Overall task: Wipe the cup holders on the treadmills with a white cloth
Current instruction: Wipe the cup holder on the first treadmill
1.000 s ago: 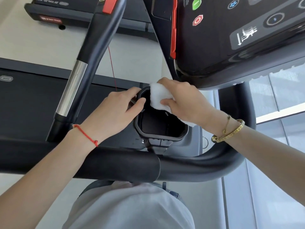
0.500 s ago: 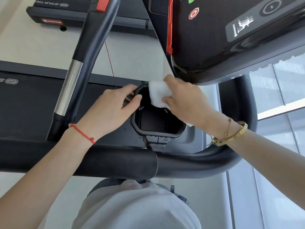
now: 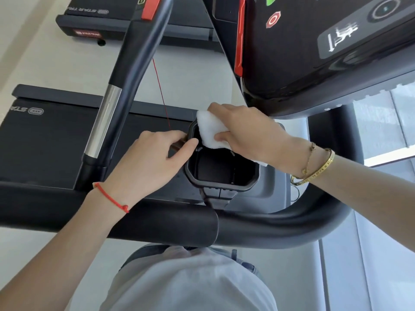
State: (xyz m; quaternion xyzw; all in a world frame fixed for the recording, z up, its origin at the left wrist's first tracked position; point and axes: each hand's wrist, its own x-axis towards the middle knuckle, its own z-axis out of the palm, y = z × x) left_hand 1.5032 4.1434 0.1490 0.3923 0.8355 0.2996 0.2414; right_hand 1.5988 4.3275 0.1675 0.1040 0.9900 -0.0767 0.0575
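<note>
Take the black octagonal plastic cup holder [image 3: 221,169] as your landmark. Far to its left lies the dark treadmill deck [image 3: 45,140], and nearer, the black handrail with a silver metal band [image 3: 105,122] slants up to the left of it. A thin red cord [image 3: 161,93] hangs just above the holder's upper left corner. Your left hand [image 3: 152,158], with a red string bracelet [image 3: 112,197] at the wrist, grips the holder's left rim, thumb curled over the edge and fingers wrapped outside. Your right hand [image 3: 247,133] pinches the folded white cloth [image 3: 210,131] and presses it on the holder's upper rim, partly inside the opening. Above and right of the holder hangs the glossy black console panel [image 3: 314,52]. Two gold bracelets [image 3: 314,167] circle your right wrist, right of the holder.
</note>
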